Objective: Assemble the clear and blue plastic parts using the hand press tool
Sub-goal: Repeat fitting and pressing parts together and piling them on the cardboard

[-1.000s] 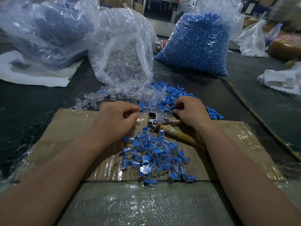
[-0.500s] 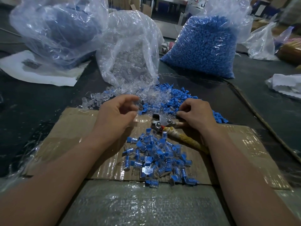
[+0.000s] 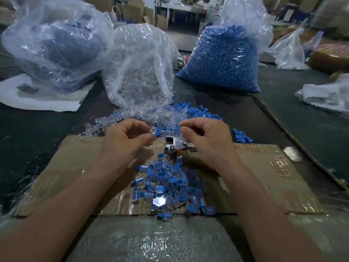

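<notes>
Left hand point(image 3: 128, 141) pinching clear part point(image 3: 152, 131) between thumb and forefinger, up over far edge of cardboard point(image 3: 75, 167). Right hand point(image 3: 206, 142) fingers curled in, honestly can't tell if anything's in there. Hand press tool point(image 3: 174, 145) lying on cardboard between both hands. Pile of clear-and-blue pieces point(image 3: 164, 186) on cardboard, nearer the person than the tool.

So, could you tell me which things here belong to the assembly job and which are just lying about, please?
Job: hand press tool, clear part pinched in the left hand, loose clear parts, loose blue parts, bag of clear parts, bag of blue parts, assembled pile.
Lying about: white sheet, crumpled white plastic, empty clear bag.
</notes>
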The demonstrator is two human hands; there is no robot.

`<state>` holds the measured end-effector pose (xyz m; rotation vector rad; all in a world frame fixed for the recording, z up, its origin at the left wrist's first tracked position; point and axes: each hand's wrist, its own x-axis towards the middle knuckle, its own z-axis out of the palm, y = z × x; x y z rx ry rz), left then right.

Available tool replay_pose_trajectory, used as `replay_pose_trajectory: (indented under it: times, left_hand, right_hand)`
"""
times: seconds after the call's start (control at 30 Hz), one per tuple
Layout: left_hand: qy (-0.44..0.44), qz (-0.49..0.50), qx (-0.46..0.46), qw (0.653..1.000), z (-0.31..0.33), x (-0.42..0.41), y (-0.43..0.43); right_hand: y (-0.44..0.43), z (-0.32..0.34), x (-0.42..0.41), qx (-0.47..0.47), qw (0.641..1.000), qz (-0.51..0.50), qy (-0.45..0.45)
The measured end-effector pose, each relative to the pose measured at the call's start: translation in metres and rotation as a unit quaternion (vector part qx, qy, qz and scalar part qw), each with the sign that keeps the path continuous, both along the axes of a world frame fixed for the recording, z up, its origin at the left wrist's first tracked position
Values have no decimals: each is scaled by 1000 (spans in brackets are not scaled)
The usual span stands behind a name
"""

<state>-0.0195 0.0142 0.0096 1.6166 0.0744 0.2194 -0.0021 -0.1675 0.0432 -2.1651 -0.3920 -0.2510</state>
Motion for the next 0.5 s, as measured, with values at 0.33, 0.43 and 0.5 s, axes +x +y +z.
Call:
replay_pose_trajectory:
  times: [0.33,0.43,0.5]
  left_hand:
    - [-27,-12,-4,1000,9,-5,-11]
    - [-34,-28,8,999,11,-8,-14]
    - [-35,-34,4,999,11,-9,-15]
  right_hand:
    - [29,-15,-12,8,990,46,-132]
    - [28,-16,-12,-19,985,35,-166]
    - [28,-16,-11,-26,986,36,-162]
